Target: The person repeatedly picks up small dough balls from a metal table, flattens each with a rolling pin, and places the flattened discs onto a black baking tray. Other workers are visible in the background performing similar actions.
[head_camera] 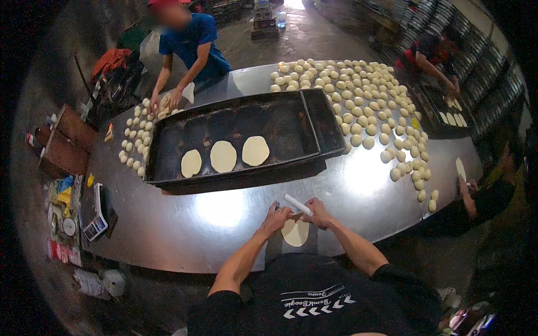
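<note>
A flattened oval of dough (295,233) lies on the steel table before me. At its far edge are both my hands. My left hand (279,219) has its fingers on the dough's upper left edge. My right hand (318,213) is beside a white rolling pin (297,204), its fingers at the pin's near end and the dough's edge; whether it grips the pin or the dough is unclear. Beyond my hands, a dark metal baking tray (277,126) holds three flat dough ovals (223,156) in a row.
Many dough balls (371,129) cover the table's far right, and a smaller group (136,133) lies left of the tray. A scale (96,227) stands at the left edge. A co-worker (189,46) handles dough at the far left; others work at the right, near another tray (449,109).
</note>
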A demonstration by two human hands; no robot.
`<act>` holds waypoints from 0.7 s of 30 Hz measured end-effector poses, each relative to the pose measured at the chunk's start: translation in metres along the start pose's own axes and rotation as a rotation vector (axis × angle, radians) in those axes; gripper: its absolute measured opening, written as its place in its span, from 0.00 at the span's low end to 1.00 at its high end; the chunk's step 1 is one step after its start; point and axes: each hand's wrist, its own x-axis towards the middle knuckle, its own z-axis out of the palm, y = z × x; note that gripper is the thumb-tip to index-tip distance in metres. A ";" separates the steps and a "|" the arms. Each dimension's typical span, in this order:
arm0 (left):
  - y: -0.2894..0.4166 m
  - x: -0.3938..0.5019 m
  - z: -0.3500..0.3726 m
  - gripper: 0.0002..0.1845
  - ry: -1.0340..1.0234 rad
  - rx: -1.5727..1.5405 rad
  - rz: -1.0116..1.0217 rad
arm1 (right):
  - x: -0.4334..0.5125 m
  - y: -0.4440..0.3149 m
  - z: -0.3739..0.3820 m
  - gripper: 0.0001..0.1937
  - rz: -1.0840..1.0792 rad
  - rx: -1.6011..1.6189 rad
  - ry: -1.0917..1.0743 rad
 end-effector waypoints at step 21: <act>-0.007 0.183 -0.232 0.10 0.509 -0.462 -0.222 | 0.122 -0.190 -0.212 0.20 -0.344 0.446 0.181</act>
